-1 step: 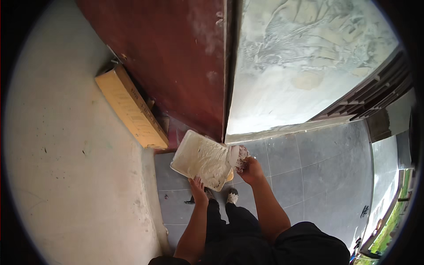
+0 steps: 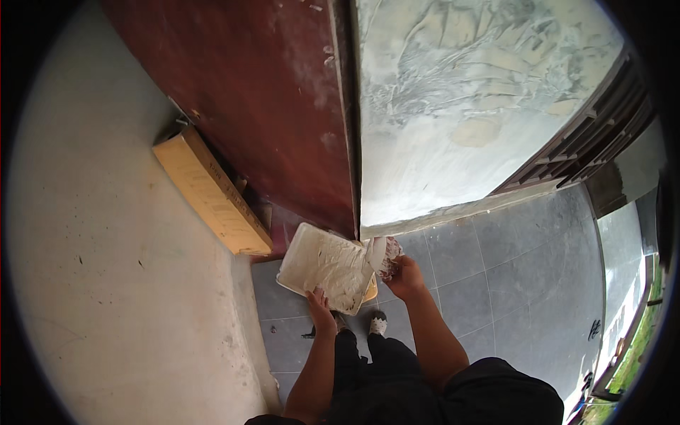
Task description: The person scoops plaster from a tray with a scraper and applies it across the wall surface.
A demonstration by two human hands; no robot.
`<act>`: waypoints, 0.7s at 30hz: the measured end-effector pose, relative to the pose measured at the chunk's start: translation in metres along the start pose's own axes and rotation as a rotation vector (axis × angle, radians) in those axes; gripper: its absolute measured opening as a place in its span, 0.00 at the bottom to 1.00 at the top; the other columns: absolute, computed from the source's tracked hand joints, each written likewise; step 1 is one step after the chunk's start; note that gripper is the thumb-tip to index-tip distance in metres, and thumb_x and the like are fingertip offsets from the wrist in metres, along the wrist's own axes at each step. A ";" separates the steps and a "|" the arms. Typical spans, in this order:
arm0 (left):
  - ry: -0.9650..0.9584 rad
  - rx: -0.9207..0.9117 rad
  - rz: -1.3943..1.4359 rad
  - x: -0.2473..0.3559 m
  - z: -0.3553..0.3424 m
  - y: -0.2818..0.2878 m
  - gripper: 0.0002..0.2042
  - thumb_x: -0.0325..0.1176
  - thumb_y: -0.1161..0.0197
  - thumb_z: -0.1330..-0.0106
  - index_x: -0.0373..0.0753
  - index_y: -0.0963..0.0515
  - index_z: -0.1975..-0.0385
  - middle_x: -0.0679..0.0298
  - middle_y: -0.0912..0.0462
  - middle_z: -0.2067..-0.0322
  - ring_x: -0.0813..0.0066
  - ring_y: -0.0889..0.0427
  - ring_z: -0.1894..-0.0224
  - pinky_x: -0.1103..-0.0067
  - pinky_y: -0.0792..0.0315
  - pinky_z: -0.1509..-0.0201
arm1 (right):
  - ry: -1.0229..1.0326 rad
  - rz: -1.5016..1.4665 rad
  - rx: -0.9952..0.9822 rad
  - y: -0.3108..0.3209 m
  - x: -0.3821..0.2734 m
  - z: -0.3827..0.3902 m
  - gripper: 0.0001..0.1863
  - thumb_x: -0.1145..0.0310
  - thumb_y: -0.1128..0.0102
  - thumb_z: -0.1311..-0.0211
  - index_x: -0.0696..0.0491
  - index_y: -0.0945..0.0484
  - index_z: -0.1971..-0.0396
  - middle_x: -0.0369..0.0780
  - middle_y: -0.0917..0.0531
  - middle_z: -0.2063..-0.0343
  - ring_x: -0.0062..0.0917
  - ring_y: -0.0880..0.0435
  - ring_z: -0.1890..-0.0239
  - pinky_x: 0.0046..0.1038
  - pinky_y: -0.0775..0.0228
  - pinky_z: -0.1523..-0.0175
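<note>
A shallow, pale rectangular tray [image 2: 301, 255] smeared with thick white paste is held out in front of my body. My left hand [image 2: 321, 312] grips its near edge, with fingers showing on the paste side and the underside hidden. At the tray's right end, my right hand [image 2: 406, 276] is closed round a paste-caked scraper [image 2: 388, 256], whose whitish blade side touches or overlaps the tray's edge. Reddish-brown patches show through the paste on the scraper, and its exact shape is hard to make out.
Ahead stands a dark red door [image 2: 262, 92], beside a wall [image 2: 432, 142] with uneven white and grey coating. A long cardboard box [image 2: 212, 195] leans at the left wall [image 2: 134, 283]. Grey tiles [image 2: 460, 297] cover the floor. Brown slats [image 2: 588, 134] are at the right.
The view has tilted slightly, so the tray, hands and walls sit a little lower in the picture. Both hands keep their grip, and the scraper stays at the tray's right end.
</note>
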State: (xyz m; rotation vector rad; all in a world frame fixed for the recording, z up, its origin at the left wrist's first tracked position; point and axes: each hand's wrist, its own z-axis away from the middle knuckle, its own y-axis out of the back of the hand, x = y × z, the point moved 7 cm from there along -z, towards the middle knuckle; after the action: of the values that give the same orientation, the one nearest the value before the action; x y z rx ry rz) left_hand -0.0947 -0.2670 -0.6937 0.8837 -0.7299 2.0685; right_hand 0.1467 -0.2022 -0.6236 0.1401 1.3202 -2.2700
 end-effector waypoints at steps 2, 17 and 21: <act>-0.169 -0.162 -0.182 0.048 0.006 -0.043 0.40 0.63 0.66 0.27 0.28 0.36 0.35 0.48 0.35 0.34 0.56 0.39 0.30 0.68 0.49 0.27 | 0.144 -0.104 0.082 -0.022 -0.038 0.025 0.19 0.71 0.61 0.34 0.63 0.30 0.48 0.45 0.20 0.55 0.32 0.18 0.56 0.32 0.24 0.52; -2.495 -0.603 -1.230 0.454 0.212 -0.369 0.33 0.49 0.45 0.33 0.36 0.39 0.32 0.51 0.44 0.29 0.49 0.47 0.27 0.53 0.54 0.26 | 0.925 -0.042 0.065 -0.175 -0.230 0.120 0.16 0.81 0.49 0.44 0.62 0.26 0.53 0.42 0.18 0.64 0.26 0.18 0.67 0.27 0.24 0.64; -2.667 -0.571 -1.252 0.478 0.209 -0.402 0.37 0.52 0.43 0.35 0.39 0.43 0.30 0.56 0.47 0.28 0.55 0.49 0.26 0.53 0.55 0.26 | 1.064 0.142 0.054 -0.232 -0.229 0.120 0.19 0.82 0.52 0.45 0.65 0.26 0.52 0.44 0.16 0.64 0.25 0.18 0.69 0.26 0.25 0.66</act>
State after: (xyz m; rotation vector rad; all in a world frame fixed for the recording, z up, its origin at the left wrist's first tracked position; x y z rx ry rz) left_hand 0.0767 0.0016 -0.1171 2.2344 -1.0352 -1.3068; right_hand 0.2545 -0.1250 -0.3031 1.5656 1.6082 -2.1214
